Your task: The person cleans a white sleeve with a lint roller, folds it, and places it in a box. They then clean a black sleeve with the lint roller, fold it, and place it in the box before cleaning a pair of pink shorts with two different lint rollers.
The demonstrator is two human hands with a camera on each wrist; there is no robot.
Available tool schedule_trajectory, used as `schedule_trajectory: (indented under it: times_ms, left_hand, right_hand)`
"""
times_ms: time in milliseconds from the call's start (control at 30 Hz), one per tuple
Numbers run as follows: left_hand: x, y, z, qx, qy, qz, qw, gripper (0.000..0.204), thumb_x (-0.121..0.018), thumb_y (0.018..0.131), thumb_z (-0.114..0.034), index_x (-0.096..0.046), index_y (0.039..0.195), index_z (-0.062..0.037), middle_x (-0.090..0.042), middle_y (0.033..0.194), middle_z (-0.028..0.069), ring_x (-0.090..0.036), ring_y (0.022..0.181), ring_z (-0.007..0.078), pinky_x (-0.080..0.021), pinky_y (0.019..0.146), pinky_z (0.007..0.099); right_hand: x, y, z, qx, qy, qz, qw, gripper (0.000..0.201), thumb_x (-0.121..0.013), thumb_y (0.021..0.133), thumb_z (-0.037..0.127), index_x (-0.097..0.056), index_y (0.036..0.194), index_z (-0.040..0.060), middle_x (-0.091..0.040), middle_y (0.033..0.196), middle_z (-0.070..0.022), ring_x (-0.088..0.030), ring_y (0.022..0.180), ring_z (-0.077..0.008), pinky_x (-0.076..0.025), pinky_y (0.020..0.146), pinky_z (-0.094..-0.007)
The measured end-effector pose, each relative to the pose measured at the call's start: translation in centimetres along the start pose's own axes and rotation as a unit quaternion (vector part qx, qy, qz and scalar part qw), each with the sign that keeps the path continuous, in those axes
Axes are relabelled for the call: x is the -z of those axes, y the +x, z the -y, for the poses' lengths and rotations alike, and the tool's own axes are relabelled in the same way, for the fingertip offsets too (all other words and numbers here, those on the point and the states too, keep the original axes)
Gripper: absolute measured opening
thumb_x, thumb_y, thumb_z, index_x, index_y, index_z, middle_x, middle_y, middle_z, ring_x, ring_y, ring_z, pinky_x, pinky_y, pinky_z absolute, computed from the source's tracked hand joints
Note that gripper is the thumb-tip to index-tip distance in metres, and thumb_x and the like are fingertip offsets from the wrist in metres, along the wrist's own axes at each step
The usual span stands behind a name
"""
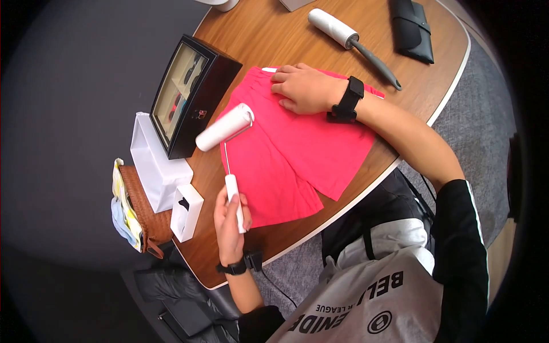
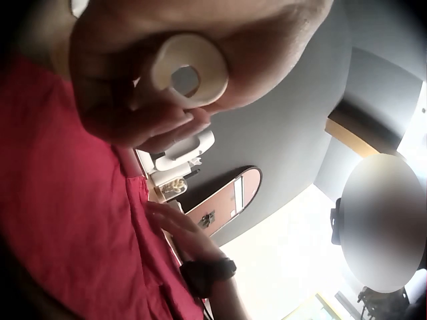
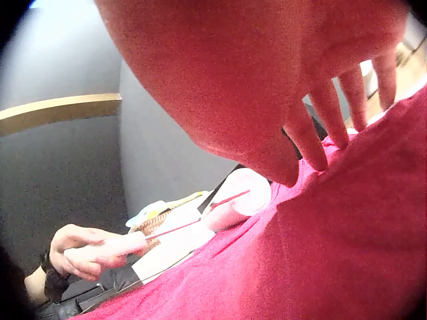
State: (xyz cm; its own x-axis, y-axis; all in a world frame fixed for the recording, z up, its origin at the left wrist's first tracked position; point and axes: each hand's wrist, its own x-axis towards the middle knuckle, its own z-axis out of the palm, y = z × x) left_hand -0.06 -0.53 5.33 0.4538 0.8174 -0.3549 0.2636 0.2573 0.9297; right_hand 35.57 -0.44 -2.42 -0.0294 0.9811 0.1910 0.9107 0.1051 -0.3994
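Observation:
Pink shorts point(image 1: 286, 148) lie spread on the wooden table. The left hand point(image 1: 230, 223) grips the white handle point(image 1: 233, 197) of a lint roller, whose white roll point(image 1: 226, 127) is over the left edge of the shorts, beside the black box. In the left wrist view the fingers of the left hand point(image 2: 147, 87) curl round the handle's hollow end point(image 2: 193, 70). The right hand point(image 1: 309, 90) rests on the upper part of the shorts; in the right wrist view its fingertips point(image 3: 320, 163) touch the cloth.
A black display box point(image 1: 220, 74) with a glass lid, a white tray-like box point(image 1: 166, 171), a small white box point(image 1: 187, 211) and a brown woven basket point(image 1: 146, 200) stand at the left. A second lint roller point(image 1: 334, 28) and a black pouch point(image 1: 413, 31) lie beyond the shorts.

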Motion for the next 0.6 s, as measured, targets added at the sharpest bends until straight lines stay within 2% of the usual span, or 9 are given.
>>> schedule_trajectory:
  times_ms: [167, 233, 333, 433, 600]
  left_hand:
    - [-0.4, 2.9, -0.7, -0.013, -0.02, -0.007, 1.0, 0.035, -0.049, 0.111, -0.016, -0.049, 0.143, -0.0016, -0.063, 0.103, 0.0086, -0.047, 0.054, 0.0096, -0.037, 0.049, 0.0255]
    - [-0.5, 3.2, -0.8, -0.008, -0.037, 0.004, 0.999, 0.044, -0.052, 0.111, -0.013, -0.043, 0.152, -0.0017, -0.065, 0.103, 0.009, -0.053, 0.058, 0.0093, -0.041, 0.051, 0.026]
    - [-0.4, 3.3, 0.1, -0.013, -0.017, 0.0, 1.0, 0.047, -0.052, 0.111, -0.012, -0.039, 0.155, -0.0016, -0.065, 0.103, 0.0093, -0.054, 0.059, 0.0097, -0.043, 0.052, 0.0262]
    - [-0.1, 2.4, 0.7, -0.016, -0.013, 0.014, 1.0, 0.052, -0.053, 0.111, -0.012, -0.034, 0.158, -0.0024, -0.065, 0.101, 0.0094, -0.054, 0.059, 0.01, -0.044, 0.052, 0.0256]
    - [-0.1, -1.8, 2.3, -0.005, 0.015, 0.012, 1.0, 0.052, -0.054, 0.11, -0.014, -0.035, 0.158, -0.0038, -0.063, 0.099, 0.0089, -0.055, 0.058, 0.0108, -0.044, 0.05, 0.0263]
  right_hand:
    - [-0.1, -0.1, 0.0, -0.001, 0.002, 0.004, 1.0, 0.036, -0.064, 0.098, 0.027, -0.071, 0.126, 0.0059, -0.063, 0.138, -0.0103, -0.053, 0.136, -0.0291, -0.042, 0.116, -0.0445]
    - [0.0, 0.0, 0.0, -0.002, 0.002, 0.006, 1.0, 0.035, -0.064, 0.098, 0.027, -0.071, 0.125, 0.0058, -0.063, 0.138, -0.0105, -0.053, 0.136, -0.0292, -0.042, 0.116, -0.0446]
    - [0.0, -0.1, 0.1, 0.001, 0.002, 0.004, 1.0, 0.035, -0.064, 0.097, 0.027, -0.071, 0.124, 0.0055, -0.063, 0.137, -0.0108, -0.053, 0.136, -0.0295, -0.043, 0.115, -0.0447]
    - [0.0, -0.1, 0.1, 0.002, 0.001, 0.001, 1.0, 0.034, -0.064, 0.097, 0.027, -0.071, 0.123, 0.0052, -0.063, 0.137, -0.011, -0.053, 0.135, -0.0296, -0.043, 0.115, -0.0447]
    - [0.0, -0.1, 0.1, 0.003, 0.004, 0.002, 1.0, 0.034, -0.064, 0.097, 0.026, -0.071, 0.123, 0.0048, -0.063, 0.137, -0.0112, -0.053, 0.135, -0.0296, -0.043, 0.114, -0.0446]
